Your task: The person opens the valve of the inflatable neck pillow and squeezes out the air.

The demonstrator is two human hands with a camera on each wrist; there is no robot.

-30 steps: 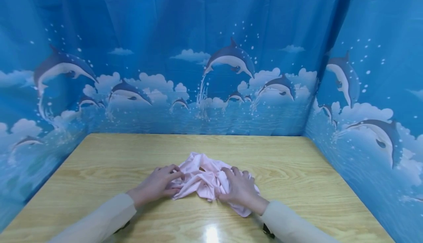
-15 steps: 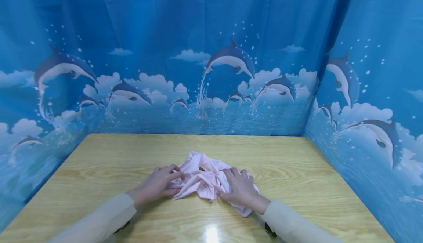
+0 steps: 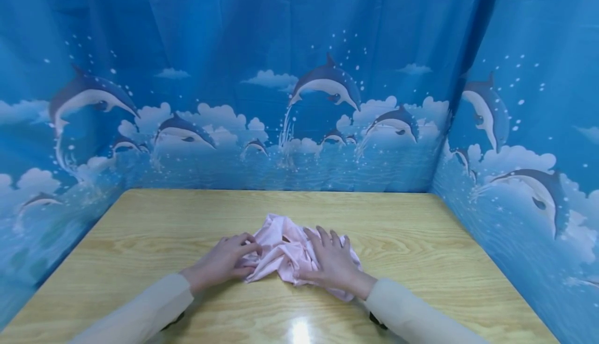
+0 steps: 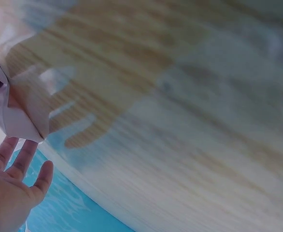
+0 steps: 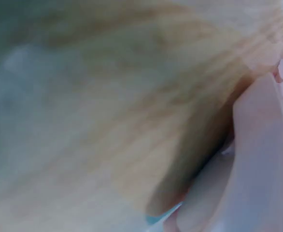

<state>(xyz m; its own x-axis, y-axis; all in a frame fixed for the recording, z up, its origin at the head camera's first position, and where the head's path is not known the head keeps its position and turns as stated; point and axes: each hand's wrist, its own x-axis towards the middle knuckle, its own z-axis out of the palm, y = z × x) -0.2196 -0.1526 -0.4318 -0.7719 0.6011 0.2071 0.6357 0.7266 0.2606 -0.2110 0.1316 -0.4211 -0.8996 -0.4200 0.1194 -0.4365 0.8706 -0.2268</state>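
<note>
A crumpled pale pink cloth (image 3: 286, 255) lies bunched at the middle of the table in the head view. At its left edge my left hand (image 3: 222, 263) pinches the fabric between thumb and fingers. The left wrist view has a fold of the cloth (image 4: 21, 118) at the tips of the left fingers (image 4: 23, 159). My right hand (image 3: 334, 266) rests palm down on the right part of the bundle, its fingers spread and fairly straight. Cloth (image 5: 262, 135) fills the right side of the right wrist view and covers most of that hand.
The wood-grain table (image 3: 402, 229) is glossy and reflects a bright light near its front. Blue curtains (image 3: 234, 37) printed with dolphins hang along the back and both sides, close to the table's edges.
My right hand has shifted a little to the left and its fingers have spread, drawing the right part of the cloth slightly inward. The left hand stays where it was.
</note>
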